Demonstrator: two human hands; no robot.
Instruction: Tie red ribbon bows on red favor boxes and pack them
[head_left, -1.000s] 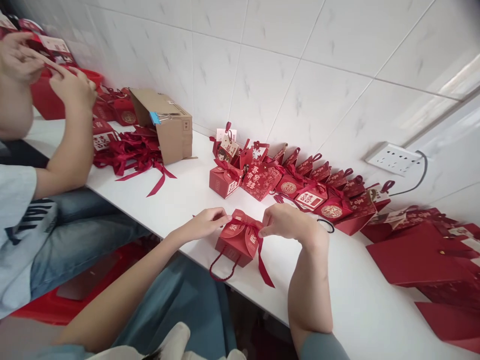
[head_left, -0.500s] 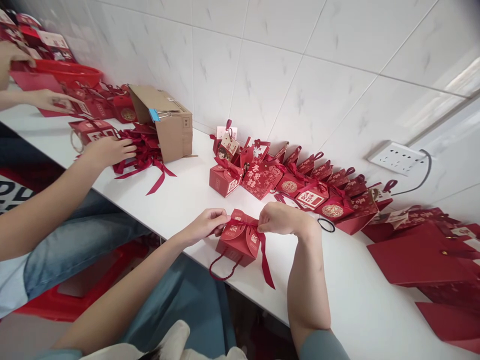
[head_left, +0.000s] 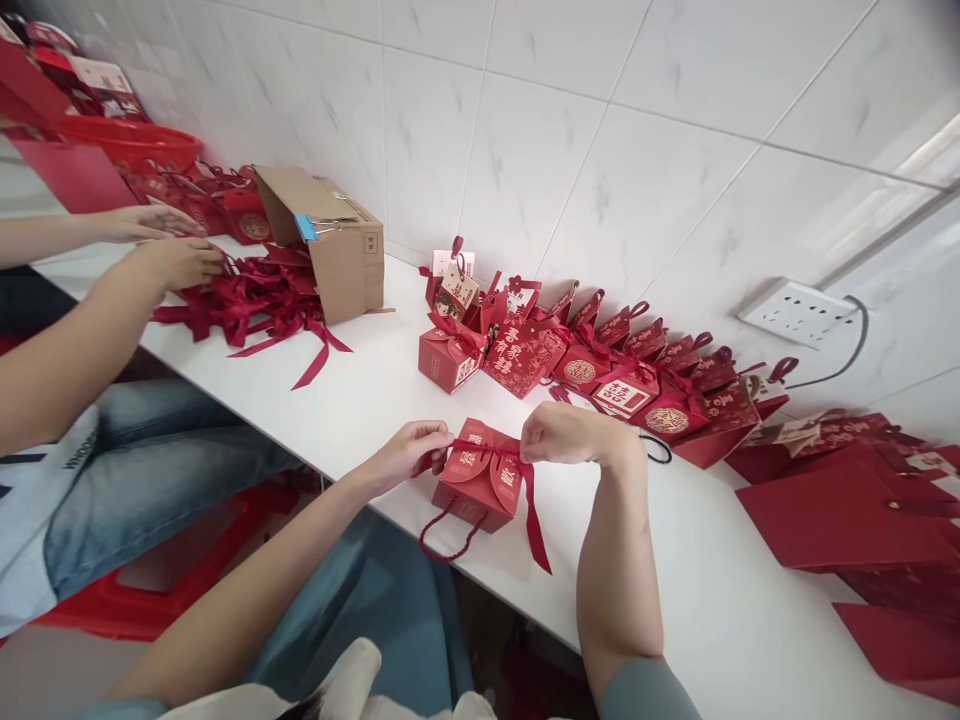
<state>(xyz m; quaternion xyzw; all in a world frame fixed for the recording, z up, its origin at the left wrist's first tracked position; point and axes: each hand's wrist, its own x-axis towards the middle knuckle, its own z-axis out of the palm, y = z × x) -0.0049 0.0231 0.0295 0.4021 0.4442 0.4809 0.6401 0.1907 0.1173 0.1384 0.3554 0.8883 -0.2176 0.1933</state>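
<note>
On the white table [head_left: 720, 590], before a tiled wall [head_left: 547, 150] bearing a socket panel [head_left: 796, 314], the box [head_left: 474, 490] sits by the near edge, its ribbon [head_left: 535, 525] pinched by the left hand [head_left: 409, 455] and right hand [head_left: 568, 435].

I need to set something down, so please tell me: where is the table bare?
The white table is bare between the ribbon pile and the left hand, and between the right forearm and the large red bags. Red gift boxes crowd the strip along the tiled wall.
</note>
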